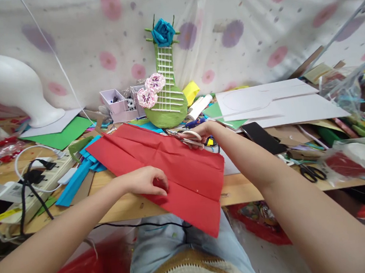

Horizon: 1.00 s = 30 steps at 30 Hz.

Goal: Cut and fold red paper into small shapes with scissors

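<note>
A large creased sheet of red paper (186, 175) lies across the table's front edge, its near corner hanging over my lap. My left hand (150, 181) rests on the paper with curved fingers, a gap showing between thumb and fingertips. At the paper's far edge, my right hand (204, 130) has its fingers around the pale handles of a pair of scissors (192, 138), whose blades point left. Just behind stands a green guitar-shaped piece (169, 117) with white strips, a blue paper flower (163, 32) and two pink crocheted flowers (155, 83).
A white foam head (17, 84) stands at the left, near a power strip (48, 179) with cables. Blue strips (76, 180) lie beside the red paper. White boards (283, 100), a black phone (262, 138) and black-handled scissors (313, 172) lie to the right.
</note>
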Each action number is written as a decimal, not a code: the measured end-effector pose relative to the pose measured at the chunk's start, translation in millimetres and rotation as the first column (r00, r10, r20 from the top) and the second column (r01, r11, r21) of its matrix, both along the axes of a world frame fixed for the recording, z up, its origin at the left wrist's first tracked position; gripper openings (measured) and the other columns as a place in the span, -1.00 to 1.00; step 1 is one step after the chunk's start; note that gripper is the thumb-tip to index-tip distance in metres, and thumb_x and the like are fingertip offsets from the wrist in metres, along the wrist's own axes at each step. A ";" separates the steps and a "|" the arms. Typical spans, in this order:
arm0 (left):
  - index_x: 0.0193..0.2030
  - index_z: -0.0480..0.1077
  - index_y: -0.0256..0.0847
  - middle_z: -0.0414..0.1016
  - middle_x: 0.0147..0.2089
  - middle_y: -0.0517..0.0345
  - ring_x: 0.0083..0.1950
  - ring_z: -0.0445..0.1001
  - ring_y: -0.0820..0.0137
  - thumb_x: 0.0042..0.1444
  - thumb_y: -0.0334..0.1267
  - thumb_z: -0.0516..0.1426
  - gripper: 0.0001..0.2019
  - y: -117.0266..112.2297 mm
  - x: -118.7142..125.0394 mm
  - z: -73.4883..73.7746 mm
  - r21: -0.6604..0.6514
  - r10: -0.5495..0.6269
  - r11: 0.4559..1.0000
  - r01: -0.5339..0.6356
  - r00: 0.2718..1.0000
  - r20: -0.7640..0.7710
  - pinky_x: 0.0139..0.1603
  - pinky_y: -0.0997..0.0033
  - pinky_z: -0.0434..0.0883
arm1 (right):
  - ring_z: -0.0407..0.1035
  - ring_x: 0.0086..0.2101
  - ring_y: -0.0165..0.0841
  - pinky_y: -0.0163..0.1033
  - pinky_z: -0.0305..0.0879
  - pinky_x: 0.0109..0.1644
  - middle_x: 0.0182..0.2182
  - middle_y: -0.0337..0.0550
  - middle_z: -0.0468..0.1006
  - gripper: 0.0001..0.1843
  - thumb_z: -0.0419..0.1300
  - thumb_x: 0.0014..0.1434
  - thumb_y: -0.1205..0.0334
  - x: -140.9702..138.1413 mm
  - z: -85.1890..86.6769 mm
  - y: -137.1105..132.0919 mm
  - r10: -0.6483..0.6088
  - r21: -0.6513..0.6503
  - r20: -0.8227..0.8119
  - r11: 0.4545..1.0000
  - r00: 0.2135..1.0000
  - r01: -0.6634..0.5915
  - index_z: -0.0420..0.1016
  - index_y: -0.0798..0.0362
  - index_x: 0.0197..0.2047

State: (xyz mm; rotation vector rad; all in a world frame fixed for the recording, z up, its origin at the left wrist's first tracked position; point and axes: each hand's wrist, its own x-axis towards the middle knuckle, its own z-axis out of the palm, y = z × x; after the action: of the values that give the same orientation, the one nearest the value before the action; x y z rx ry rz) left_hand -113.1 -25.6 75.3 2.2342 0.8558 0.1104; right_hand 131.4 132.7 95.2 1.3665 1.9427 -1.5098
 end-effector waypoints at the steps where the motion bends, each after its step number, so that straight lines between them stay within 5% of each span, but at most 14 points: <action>1: -0.27 0.50 -0.18 0.56 -0.24 0.12 -0.26 0.49 0.41 0.02 -0.13 0.17 -0.79 6.4 1.1 2.1 -0.018 0.017 1.000 -0.017 1.000 -0.008 -0.26 0.52 0.35 | 0.41 -0.48 -0.33 -0.23 0.40 -0.39 -0.51 -0.09 0.48 -0.36 0.10 -0.01 -0.38 0.9 -1.1 -0.1 -0.004 -0.053 0.012 0.999 1.000 0.005 0.42 0.13 -0.36; 4: -0.29 0.50 -0.21 0.56 -0.25 0.11 -0.25 0.48 0.39 0.04 -0.10 0.13 -0.76 40.3 1.5 6.4 0.112 0.188 0.975 -0.190 0.982 0.024 -0.22 0.48 0.34 | 0.37 -0.53 -0.36 -0.23 0.37 -0.41 -0.55 -0.11 0.46 -0.41 0.16 -0.02 -0.31 3.6 -4.0 -0.5 -0.021 -0.091 0.024 0.996 0.999 0.023 0.43 0.14 -0.34; 7: -0.36 0.49 -0.24 0.54 -0.33 0.11 -0.31 0.45 0.37 0.01 -0.18 0.11 -0.80 91.4 1.2 7.7 0.274 0.424 0.868 -0.414 0.905 0.024 -0.28 0.46 0.31 | 0.36 -0.52 -0.35 -0.22 0.37 -0.39 -0.56 -0.11 0.45 -0.44 0.20 -0.02 -0.27 5.7 -4.7 -2.7 -0.039 -0.108 0.021 0.993 0.999 0.041 0.43 0.15 -0.37; 10: -0.35 0.51 -0.27 0.53 -0.34 0.08 -0.34 0.40 0.37 -0.05 -0.22 0.15 -0.81 140.5 6.4 6.9 0.364 0.549 0.784 -0.503 0.835 -0.027 -0.35 0.46 0.25 | 0.38 -0.47 -0.34 -0.22 0.39 -0.35 -0.54 -0.10 0.45 -0.43 0.20 -0.03 -0.27 8.6 -4.3 -5.2 -0.045 -0.093 0.003 0.995 0.999 0.045 0.42 0.15 -0.39; 15: -0.34 0.55 -0.24 0.51 -0.40 0.14 -0.40 0.35 0.43 -0.11 -0.21 0.19 -0.80 179.9 32.2 -0.5 0.338 0.425 0.866 -0.369 0.899 -0.108 -0.38 0.49 0.19 | 0.40 -0.47 -0.37 -0.24 0.41 -0.32 -0.56 -0.17 0.43 -0.45 0.16 0.02 -0.27 16.5 -9.2 -2.1 0.010 -0.081 0.076 0.997 0.997 -0.004 0.42 0.14 -0.34; 22: -0.38 0.56 -0.24 0.50 -0.46 0.19 -0.45 0.33 0.47 -0.19 -0.28 0.22 -0.82 195.4 61.8 -8.1 0.207 0.276 0.948 -0.240 0.947 -0.165 -0.39 0.50 0.18 | 0.41 -0.43 -0.33 -0.27 0.38 -0.37 -0.57 -0.16 0.41 -0.47 0.05 0.15 -0.22 23.6 -22.4 11.1 0.053 -0.099 0.050 0.994 0.997 -0.047 0.42 0.15 -0.34; 30: -0.35 0.56 -0.26 0.51 -0.44 0.18 -0.46 0.32 0.50 -0.10 -0.21 0.18 -0.79 197.1 70.0 -2.9 0.196 0.220 0.965 -0.174 0.943 -0.250 -0.41 0.53 0.18 | 0.41 -0.41 -0.35 -0.27 0.40 -0.35 -0.52 -0.12 0.44 -0.51 0.04 0.21 -0.13 24.0 -19.7 10.9 0.037 -0.044 0.066 0.998 0.997 -0.034 0.40 0.20 -0.29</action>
State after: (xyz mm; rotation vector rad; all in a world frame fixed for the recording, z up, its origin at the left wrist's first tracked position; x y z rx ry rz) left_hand -43.1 171.5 72.4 2.3517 1.2621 -0.0298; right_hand 155.4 143.6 75.5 1.3399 1.8733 -1.4622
